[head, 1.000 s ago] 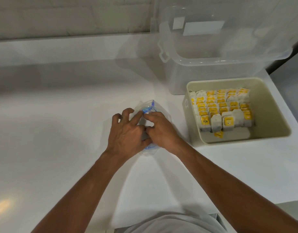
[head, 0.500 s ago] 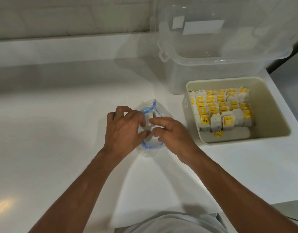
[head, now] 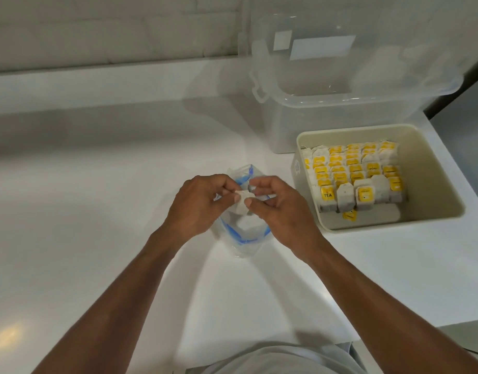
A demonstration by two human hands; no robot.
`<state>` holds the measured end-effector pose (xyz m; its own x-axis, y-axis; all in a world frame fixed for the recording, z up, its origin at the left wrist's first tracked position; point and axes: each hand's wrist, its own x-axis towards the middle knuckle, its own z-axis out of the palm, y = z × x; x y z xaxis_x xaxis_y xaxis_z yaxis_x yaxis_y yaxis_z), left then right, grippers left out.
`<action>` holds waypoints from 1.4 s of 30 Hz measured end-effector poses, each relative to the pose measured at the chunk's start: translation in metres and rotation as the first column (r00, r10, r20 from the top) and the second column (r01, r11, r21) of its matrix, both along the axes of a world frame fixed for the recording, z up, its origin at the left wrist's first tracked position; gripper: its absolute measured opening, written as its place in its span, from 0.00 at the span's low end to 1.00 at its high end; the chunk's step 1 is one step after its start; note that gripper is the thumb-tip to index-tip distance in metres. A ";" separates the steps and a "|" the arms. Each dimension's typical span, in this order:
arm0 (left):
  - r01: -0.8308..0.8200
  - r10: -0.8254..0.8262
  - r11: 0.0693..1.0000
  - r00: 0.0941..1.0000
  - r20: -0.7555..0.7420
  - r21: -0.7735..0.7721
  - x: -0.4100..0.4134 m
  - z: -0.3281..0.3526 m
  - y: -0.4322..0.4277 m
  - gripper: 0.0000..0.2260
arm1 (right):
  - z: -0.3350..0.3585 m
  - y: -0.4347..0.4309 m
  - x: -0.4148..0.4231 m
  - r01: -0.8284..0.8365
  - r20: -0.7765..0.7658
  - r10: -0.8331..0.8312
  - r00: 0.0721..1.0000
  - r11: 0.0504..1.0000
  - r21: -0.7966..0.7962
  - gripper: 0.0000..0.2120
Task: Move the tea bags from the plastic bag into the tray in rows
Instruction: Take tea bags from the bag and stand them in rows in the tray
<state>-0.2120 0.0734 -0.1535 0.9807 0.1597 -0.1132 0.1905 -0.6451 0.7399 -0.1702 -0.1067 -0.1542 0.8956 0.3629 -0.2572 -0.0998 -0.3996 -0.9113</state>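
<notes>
A clear plastic bag with a blue zip edge lies on the white counter in the middle of the view. Above it, my left hand and my right hand both pinch one pale tea bag between thumbs and fingertips. At least one more tea bag shows inside the bag. To the right stands the cream tray, with several rows of yellow-tagged tea bags packed upright in its left part. A loose yellow tag lies on the tray floor in front of the rows.
A large clear storage box with its lid tilted up stands behind the tray. The counter ends close to the right of the tray and at the front near my body. A white wall ledge runs along the back.
Both hands were pressed down on the plastic bag. They have lifted a little and now hold a tea bag drawn out above the bag's opening.
</notes>
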 end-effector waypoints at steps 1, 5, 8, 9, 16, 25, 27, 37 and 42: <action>0.022 -0.022 1.000 1.000 -0.004 0.014 0.001 0.000 0.003 0.02 | -0.002 0.000 -0.001 -0.009 0.025 0.009 1.000 1.000 -0.030 0.09; 0.070 -0.077 0.952 0.997 0.012 0.299 0.003 -0.006 0.011 0.09 | -0.013 -0.005 -0.015 0.014 0.174 0.023 0.985 0.978 -0.206 0.02; 0.070 -0.168 0.802 0.980 0.111 0.594 0.006 -0.012 0.012 0.10 | -0.024 -0.008 -0.025 0.016 0.154 0.024 0.988 0.967 -0.254 0.02; 0.074 -0.199 0.756 0.973 0.121 0.650 0.007 -0.015 0.010 0.11 | -0.028 -0.007 -0.026 0.006 0.143 0.035 0.989 0.961 -0.277 0.02; 0.071 -0.211 0.498 0.977 0.041 0.864 0.020 -0.030 -0.006 0.09 | -0.036 -0.002 -0.025 -0.032 0.128 0.073 0.989 0.954 -0.298 0.03; -0.036 -0.150 0.449 0.982 0.115 0.893 0.039 -0.053 -0.006 0.02 | -0.035 -0.002 -0.021 -0.081 0.107 0.124 0.987 0.937 -0.340 0.03; -0.047 -0.169 0.475 0.975 0.144 0.879 0.041 -0.052 -0.007 0.03 | -0.035 -0.002 -0.020 -0.076 0.089 0.111 0.990 0.942 -0.326 0.03; 0.225 -0.305 0.655 0.952 -0.020 0.721 0.013 -0.015 0.013 0.14 | -0.033 -0.006 -0.016 -0.003 -0.022 -0.002 1.000 0.977 -0.211 0.03; 0.219 -0.249 0.581 0.965 -0.086 0.784 0.028 -0.005 -0.001 0.20 | -0.033 -0.005 -0.016 0.010 -0.031 -0.017 0.999 0.978 -0.207 0.02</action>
<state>-0.1841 0.0729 -0.1583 0.9976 -0.0633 -0.0286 -0.0651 -0.9956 -0.0667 -0.1859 -0.1113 -0.1876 0.8900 0.2871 -0.3543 -0.1345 -0.5771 -0.8055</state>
